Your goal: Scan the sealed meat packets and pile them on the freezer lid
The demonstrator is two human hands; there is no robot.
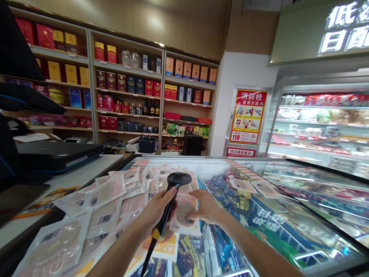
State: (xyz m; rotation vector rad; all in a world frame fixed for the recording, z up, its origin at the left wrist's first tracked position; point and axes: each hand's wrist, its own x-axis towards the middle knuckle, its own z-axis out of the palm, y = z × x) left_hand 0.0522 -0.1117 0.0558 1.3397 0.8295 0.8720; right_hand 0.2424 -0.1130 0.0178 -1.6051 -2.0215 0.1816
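Observation:
My left hand [161, 204] is wrapped around the handle of a black barcode scanner [179, 179], its cord running down toward me. Close to its right, my right hand [206, 207] has thumb and fingers apart over a clear sealed food pack [183, 209]. The fingertips overlap the pack's right side; firm contact cannot be made out. Many similar flat packs [105, 192] with barcode labels lie overlapping to the left, on the freezer's glass top. Beneath my hands, printed bags [188, 254] show through the glass.
A counter [100, 169] with a black device [57, 154] borders the left. Two more packs [243, 185] lie right of my hands on the chest freezer [276, 231]. Shelves of boxed goods [129, 82] line the back wall. A refrigerated display [323, 127] stands at right.

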